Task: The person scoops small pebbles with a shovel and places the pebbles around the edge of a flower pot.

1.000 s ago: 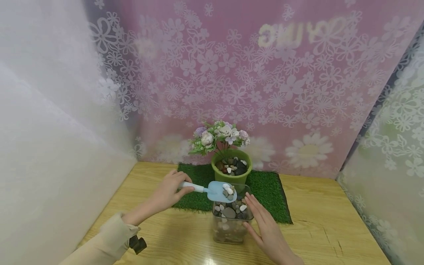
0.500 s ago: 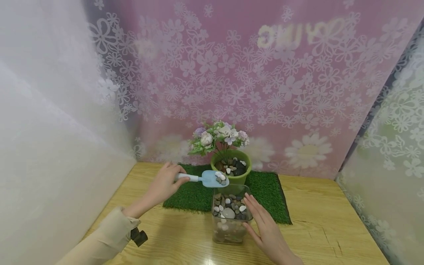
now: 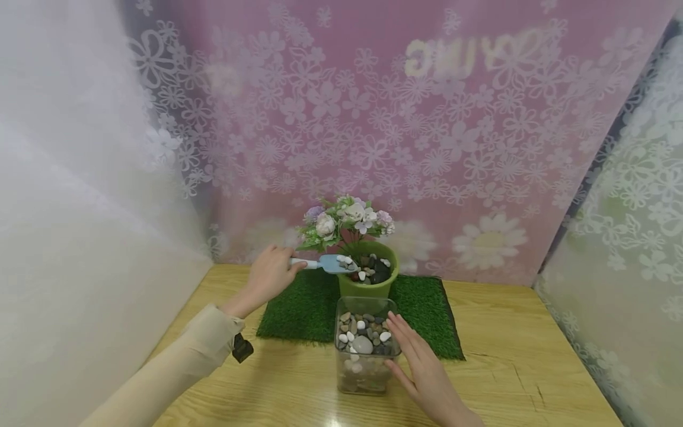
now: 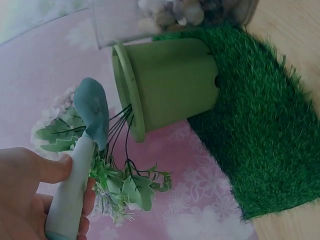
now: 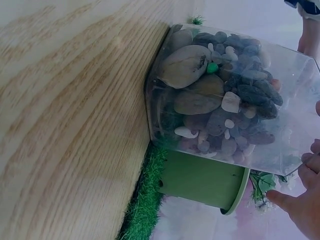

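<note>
My left hand (image 3: 271,273) grips the white handle of a small blue trowel (image 3: 331,264). Several white and grey pebbles (image 3: 345,261) lie on its blade, which hangs over the left rim of a green flowerpot (image 3: 373,289). White and purple flowers (image 3: 349,219) with green leaves stand in the pot, among stones. In the left wrist view the thumb presses along the trowel's handle (image 4: 72,185). My right hand (image 3: 424,362), fingers extended, rests against the right side of a clear square container (image 3: 363,379) filled with mixed pebbles; in the right wrist view its fingers are near the rim.
A green artificial turf mat (image 3: 427,314) lies under the pot, on a wooden table (image 3: 507,379). Pink flowered cloth (image 3: 341,118) hangs behind the table, with pale sheets at both sides. The container stands directly in front of the pot.
My left hand has carried the loaded trowel from above the clear container, back and leftward, to the flowerpot's rim. My right hand has stayed at the container's side.
</note>
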`<state>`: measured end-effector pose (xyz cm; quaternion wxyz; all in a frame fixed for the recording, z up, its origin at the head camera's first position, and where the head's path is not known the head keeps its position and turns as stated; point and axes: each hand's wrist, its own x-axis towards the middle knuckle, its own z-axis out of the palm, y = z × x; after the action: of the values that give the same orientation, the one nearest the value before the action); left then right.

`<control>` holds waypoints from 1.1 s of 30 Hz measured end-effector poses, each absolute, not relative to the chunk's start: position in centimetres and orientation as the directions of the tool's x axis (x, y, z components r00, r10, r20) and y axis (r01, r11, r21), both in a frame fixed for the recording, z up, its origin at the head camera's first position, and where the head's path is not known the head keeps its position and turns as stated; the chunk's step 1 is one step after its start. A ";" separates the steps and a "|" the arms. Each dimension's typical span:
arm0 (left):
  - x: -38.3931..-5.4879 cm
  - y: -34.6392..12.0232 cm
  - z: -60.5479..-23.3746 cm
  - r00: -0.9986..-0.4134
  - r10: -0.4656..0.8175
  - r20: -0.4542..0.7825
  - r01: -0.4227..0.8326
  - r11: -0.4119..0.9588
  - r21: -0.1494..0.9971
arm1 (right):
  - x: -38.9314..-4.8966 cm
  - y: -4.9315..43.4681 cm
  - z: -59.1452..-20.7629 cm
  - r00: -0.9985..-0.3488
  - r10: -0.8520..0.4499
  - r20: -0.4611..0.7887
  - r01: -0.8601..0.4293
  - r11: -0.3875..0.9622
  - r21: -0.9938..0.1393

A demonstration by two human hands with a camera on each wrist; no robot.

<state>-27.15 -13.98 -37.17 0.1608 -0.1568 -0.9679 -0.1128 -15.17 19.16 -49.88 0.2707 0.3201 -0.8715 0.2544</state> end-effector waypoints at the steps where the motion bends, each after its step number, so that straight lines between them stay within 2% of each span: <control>1: -27.4 -13.8 -37.2 -0.898 0.275 0.344 0.340 0.929 0.144 | -15.2 19.1 -49.9 -0.648 -0.421 0.634 -0.696 0.664 -0.271; 5: -28.6 -13.2 -37.2 -0.885 0.293 0.362 0.326 0.945 0.034 | -15.2 19.0 -49.8 -0.644 -0.426 0.635 -0.700 0.663 -0.265; 12: -30.2 -10.9 -36.6 -0.830 0.359 0.427 0.259 0.926 -0.275 | -15.2 18.9 -49.7 -0.624 -0.429 0.653 -0.716 0.649 -0.258; 16: -30.7 -9.4 -36.5 -0.807 0.407 0.427 0.251 0.892 -0.375 | -15.3 18.8 -49.7 -0.625 -0.430 0.652 -0.716 0.648 -0.259; 21: -30.7 -8.3 -36.6 -0.775 0.435 0.458 0.244 0.875 -0.419 | -15.4 18.7 -49.8 -0.629 -0.431 0.647 -0.713 0.651 -0.260; 28: -29.4 -9.0 -36.2 -0.796 0.385 0.467 0.171 0.883 -0.436 | -15.4 18.8 -49.9 -0.613 -0.428 0.664 -0.725 0.639 -0.258; 33: -27.7 -10.5 -35.6 -0.780 0.354 0.516 0.203 0.923 -0.326 | -15.3 19.1 -49.8 -0.610 -0.421 0.671 -0.725 0.638 -0.259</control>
<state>-27.70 -10.52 -35.59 0.2961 -0.1489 -0.9349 0.1272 -15.30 19.07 -49.83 0.2885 0.3340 -0.8578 0.2633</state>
